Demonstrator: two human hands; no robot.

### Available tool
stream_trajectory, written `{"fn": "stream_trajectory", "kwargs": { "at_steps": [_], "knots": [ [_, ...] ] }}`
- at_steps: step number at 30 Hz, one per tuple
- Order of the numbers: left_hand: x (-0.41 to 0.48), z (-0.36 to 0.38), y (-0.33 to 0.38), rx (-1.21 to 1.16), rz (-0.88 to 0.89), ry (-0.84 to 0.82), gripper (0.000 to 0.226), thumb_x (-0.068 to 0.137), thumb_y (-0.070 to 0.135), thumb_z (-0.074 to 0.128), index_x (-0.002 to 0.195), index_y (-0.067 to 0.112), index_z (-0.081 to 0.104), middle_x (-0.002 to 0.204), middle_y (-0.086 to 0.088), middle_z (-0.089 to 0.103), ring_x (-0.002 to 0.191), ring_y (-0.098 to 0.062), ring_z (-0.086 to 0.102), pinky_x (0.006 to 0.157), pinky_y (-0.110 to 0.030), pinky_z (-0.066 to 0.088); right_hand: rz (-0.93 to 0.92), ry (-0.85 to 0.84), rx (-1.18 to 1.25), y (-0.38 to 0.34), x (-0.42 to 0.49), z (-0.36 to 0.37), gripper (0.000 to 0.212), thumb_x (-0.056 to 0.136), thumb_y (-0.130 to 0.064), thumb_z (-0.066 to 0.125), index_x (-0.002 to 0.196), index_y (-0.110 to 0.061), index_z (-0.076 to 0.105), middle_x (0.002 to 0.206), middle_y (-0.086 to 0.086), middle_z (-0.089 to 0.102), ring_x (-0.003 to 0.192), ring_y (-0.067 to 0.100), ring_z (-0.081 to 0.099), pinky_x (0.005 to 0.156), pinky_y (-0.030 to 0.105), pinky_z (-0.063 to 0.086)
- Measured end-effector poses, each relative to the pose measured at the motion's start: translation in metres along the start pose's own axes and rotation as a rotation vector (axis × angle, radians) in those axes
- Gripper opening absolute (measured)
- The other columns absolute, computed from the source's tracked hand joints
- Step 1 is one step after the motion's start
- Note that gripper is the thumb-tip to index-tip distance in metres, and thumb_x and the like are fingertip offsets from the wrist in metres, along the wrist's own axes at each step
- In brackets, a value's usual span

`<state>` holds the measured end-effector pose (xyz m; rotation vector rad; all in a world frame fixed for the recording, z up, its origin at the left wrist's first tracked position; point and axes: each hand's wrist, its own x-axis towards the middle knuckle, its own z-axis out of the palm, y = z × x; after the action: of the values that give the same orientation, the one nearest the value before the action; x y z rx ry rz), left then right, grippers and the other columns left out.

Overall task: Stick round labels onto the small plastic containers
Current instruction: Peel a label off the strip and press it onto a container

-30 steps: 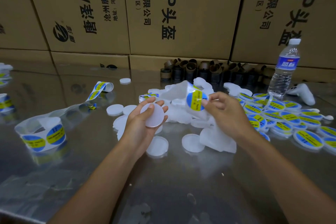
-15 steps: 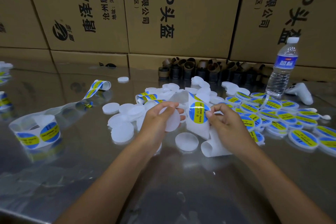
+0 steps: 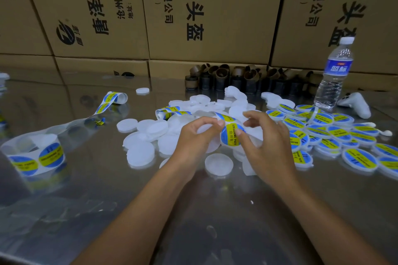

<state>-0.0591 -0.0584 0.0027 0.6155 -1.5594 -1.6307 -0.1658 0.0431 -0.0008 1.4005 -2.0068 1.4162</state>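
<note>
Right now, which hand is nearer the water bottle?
Right. The right hand sits down-left of the water bottle; the left hand is farther left, past the right one.

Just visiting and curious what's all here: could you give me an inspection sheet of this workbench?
Surface: reflective metal table.
Job's things: unlabelled white containers heaped centre; labelled containers piled right; label roll left.
Clutter: water bottle, white controller-like object, brown roll cores at back.
Hands: left hand grips a container; right hand pinches a label onto it.
Cables: nothing seen.
Surroundings: stacked cardboard boxes behind.
</note>
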Motion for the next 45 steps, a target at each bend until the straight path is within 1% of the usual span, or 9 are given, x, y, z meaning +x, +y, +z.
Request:
{"fn": "stream_trajectory", "kwargs": {
  "at_steps": [3, 5, 14, 20, 25, 32, 37, 40, 45],
  "knots": [
    [-0.001, 0.002, 0.000, -0.007, -0.018, -0.021, 0.014, 0.085, 0.035, 0.067, 0.073, 0.027, 0.071, 0.093, 0.003, 0.071, 0.085, -0.014, 0.059, 0.078, -0.029, 0.046, -0.129, 0.024, -0.081, -0.002, 0.001, 0.002, 0.027, 0.081, -0.024, 0.067, 0.106, -0.014, 0.068, 0.098, 0.003, 0.064, 0.096, 0.023, 0.058, 0.092, 0.041, 0.037],
    [-0.001, 0.001, 0.000, -0.007, -0.020, -0.038, 0.016, 0.086, 0.036, 0.065, 0.074, 0.025, 0.070, 0.098, -0.003, 0.071, 0.089, -0.017, 0.058, 0.083, -0.033, 0.043, -0.145, -0.001, -0.090, -0.001, 0.002, 0.002, 0.029, 0.079, -0.027, 0.065, 0.103, -0.012, 0.071, 0.098, 0.005, 0.064, 0.095, 0.027, 0.059, 0.086, 0.037, 0.037],
    [-0.002, -0.003, 0.001, 0.072, 0.004, -0.114, 0.019, 0.087, 0.038, 0.064, 0.076, 0.024, 0.071, 0.095, -0.011, 0.069, 0.087, -0.018, 0.057, 0.079, -0.032, 0.043, -0.177, -0.016, -0.108, -0.001, 0.001, -0.001, 0.024, 0.076, -0.023, 0.073, 0.098, -0.017, 0.072, 0.091, 0.001, 0.069, 0.091, 0.026, 0.059, 0.087, 0.038, 0.034],
    [0.000, -0.002, -0.001, 0.069, 0.041, -0.045, 0.016, 0.084, 0.027, 0.070, 0.068, 0.026, 0.070, 0.078, 0.011, 0.067, 0.069, -0.001, 0.059, 0.057, -0.013, 0.045, -0.159, -0.027, -0.107, -0.005, 0.000, -0.003, 0.015, 0.073, -0.016, 0.077, 0.087, -0.018, 0.071, 0.083, -0.007, 0.068, 0.088, 0.024, 0.060, 0.093, 0.054, 0.037],
    [-0.001, -0.001, 0.000, 0.023, 0.043, -0.006, 0.013, 0.084, 0.022, 0.070, 0.071, 0.023, 0.069, 0.084, 0.009, 0.067, 0.076, -0.011, 0.060, 0.067, -0.022, 0.050, -0.162, -0.016, -0.105, -0.006, 0.000, -0.002, 0.012, 0.073, -0.016, 0.077, 0.082, -0.017, 0.070, 0.078, -0.005, 0.067, 0.084, 0.025, 0.060, 0.092, 0.055, 0.037],
    [0.001, -0.001, -0.002, 0.032, 0.100, 0.056, 0.011, 0.083, 0.014, 0.070, 0.073, 0.017, 0.067, 0.064, 0.018, 0.065, 0.057, 0.004, 0.059, 0.054, -0.012, 0.047, -0.196, -0.026, -0.076, -0.004, 0.000, 0.000, 0.007, 0.075, -0.013, 0.072, 0.079, -0.017, 0.069, 0.082, -0.004, 0.068, 0.085, 0.023, 0.060, 0.090, 0.054, 0.039],
    [0.007, -0.003, -0.008, 0.072, 0.081, 0.140, 0.018, 0.081, 0.018, 0.073, 0.065, 0.024, 0.068, 0.070, 0.020, 0.067, 0.061, 0.006, 0.058, 0.065, -0.022, 0.051, -0.188, -0.086, -0.015, -0.006, 0.000, 0.000, 0.005, 0.073, -0.015, 0.063, 0.075, -0.014, 0.067, 0.084, -0.003, 0.065, 0.086, 0.022, 0.058, 0.087, 0.039, 0.037],
    [0.008, -0.003, -0.010, 0.096, 0.080, 0.162, 0.017, 0.081, 0.019, 0.073, 0.065, 0.024, 0.068, 0.072, 0.017, 0.067, 0.054, 0.006, 0.057, 0.059, -0.016, 0.048, -0.137, -0.100, 0.087, -0.009, 0.000, 0.001, 0.003, 0.071, -0.012, 0.062, 0.071, -0.015, 0.063, 0.083, -0.005, 0.060, 0.086, 0.018, 0.057, 0.085, 0.032, 0.036],
    [0.008, -0.004, -0.012, 0.108, 0.077, 0.169, 0.021, 0.079, 0.022, 0.075, 0.061, 0.023, 0.065, 0.073, 0.006, 0.066, 0.049, 0.000, 0.057, 0.053, -0.011, 0.045, 0.011, -0.098, 0.331, -0.013, 0.001, -0.002, 0.028, 0.071, 0.009, 0.063, 0.065, -0.017, 0.056, 0.083, -0.006, 0.056, 0.085, 0.003, 0.053, 0.079, 0.009, 0.035]
  ]
}}
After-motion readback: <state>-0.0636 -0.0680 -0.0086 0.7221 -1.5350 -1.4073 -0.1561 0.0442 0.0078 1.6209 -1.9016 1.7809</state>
